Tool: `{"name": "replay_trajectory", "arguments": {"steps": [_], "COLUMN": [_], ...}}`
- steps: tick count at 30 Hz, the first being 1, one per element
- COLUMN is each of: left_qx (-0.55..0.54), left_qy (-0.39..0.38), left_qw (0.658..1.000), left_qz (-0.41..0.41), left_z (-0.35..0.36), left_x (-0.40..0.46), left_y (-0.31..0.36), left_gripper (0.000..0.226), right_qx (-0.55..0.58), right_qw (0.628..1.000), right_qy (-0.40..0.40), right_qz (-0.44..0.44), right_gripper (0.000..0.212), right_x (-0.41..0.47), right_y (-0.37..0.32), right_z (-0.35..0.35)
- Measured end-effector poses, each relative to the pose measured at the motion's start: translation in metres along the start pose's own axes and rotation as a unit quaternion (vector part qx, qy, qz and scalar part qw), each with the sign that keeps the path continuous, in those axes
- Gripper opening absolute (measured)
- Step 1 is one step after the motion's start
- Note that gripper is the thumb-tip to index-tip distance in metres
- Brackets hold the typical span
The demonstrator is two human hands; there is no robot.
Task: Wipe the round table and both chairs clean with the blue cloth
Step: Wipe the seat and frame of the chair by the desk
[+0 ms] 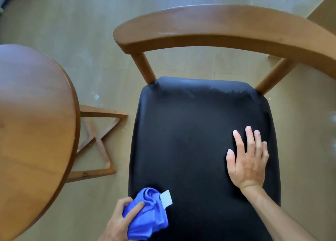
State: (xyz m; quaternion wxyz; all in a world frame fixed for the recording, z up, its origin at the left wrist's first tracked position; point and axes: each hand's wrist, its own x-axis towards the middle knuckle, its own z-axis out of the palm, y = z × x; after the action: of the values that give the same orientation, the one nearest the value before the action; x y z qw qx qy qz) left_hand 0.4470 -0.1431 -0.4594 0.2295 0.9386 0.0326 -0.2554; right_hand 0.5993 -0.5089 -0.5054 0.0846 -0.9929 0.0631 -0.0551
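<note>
At seven o'clock on the black padded seat of the wooden chair (190, 140), the left hand (118, 220) grips the bunched blue cloth (149, 211) (white tag showing); the right hand (249, 160) lies spread flat at four o'clock. Seat-wiping seems underway; next, sweep toward twelve o'clock. The round wooden table (32, 131) is cropped at nine o'clock; the second chair is unseen.

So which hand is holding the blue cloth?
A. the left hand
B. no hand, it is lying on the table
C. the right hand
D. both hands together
A. The left hand grips the bunched blue cloth at the near left corner of the black chair seat, while the right hand lies flat and open on the seat, holding nothing.
</note>
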Motion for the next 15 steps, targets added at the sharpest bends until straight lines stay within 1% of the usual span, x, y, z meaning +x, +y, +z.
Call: {"name": "replay_trajectory", "arguments": {"steps": [1,2,3,4,5,6,7,8,9,11,12,14,15], "left_qx": [0.027,0.033,0.053,0.066,0.077,0.064,0.068,0.060,0.051,0.043,0.052,0.086,0.102], "left_qy": [0.013,0.006,0.005,0.040,0.072,0.085,0.094,0.108,0.131,0.207,0.228,0.225,0.203], "left_qw": [0.999,0.999,0.998,0.997,0.991,0.984,0.978,0.979,0.981,0.973,0.969,0.968,0.971], "left_qz": [-0.014,-0.027,-0.021,0.030,0.084,0.143,0.172,0.163,0.134,0.089,0.078,0.069,0.075], "left_z": [-0.001,-0.002,-0.011,-0.021,-0.032,-0.042,-0.054,-0.066,-0.079,-0.099,-0.107,-0.113,-0.112], "left_x": [-0.006,-0.003,0.013,0.032,0.050,0.073,0.102,0.132,0.167,0.234,0.266,0.317,0.333], "left_y": [-0.003,0.000,0.010,0.019,0.027,0.042,0.058,0.076,0.096,0.138,0.158,0.198,0.216], "left_gripper": [0.047,0.048,0.043,0.043,0.048,0.056,0.061,0.063,0.063,0.058,0.054,0.050,0.050], "right_qx": [0.000,-0.002,-0.004,-0.005,-0.005,-0.006,-0.005,-0.005,-0.006,-0.006,-0.005,-0.005,-0.005], "right_qw": [1.000,1.000,1.000,1.000,1.000,1.000,1.000,1.000,1.000,1.000,1.000,1.000,1.000], "right_qy": [0.000,-0.001,-0.001,0.000,-0.001,-0.002,-0.001,-0.002,-0.001,0.002,0.003,0.001,-0.001], "right_qz": [0.000,0.001,0.004,0.005,0.002,0.000,0.000,0.002,0.004,0.004,0.004,0.004,0.004], "right_gripper": [0.056,0.056,0.056,0.056,0.056,0.056,0.056,0.056,0.056,0.057,0.057,0.057,0.058], "right_x": [0.000,0.000,0.000,0.000,0.000,0.000,0.001,0.001,0.001,0.000,0.000,0.001,0.001], "right_y": [0.000,0.000,0.000,-0.001,-0.001,-0.001,0.000,0.001,0.001,0.000,0.000,0.002,0.002], "right_z": [0.000,0.000,0.000,0.001,0.001,0.001,0.002,0.002,0.002,0.003,0.003,0.005,0.006]}}
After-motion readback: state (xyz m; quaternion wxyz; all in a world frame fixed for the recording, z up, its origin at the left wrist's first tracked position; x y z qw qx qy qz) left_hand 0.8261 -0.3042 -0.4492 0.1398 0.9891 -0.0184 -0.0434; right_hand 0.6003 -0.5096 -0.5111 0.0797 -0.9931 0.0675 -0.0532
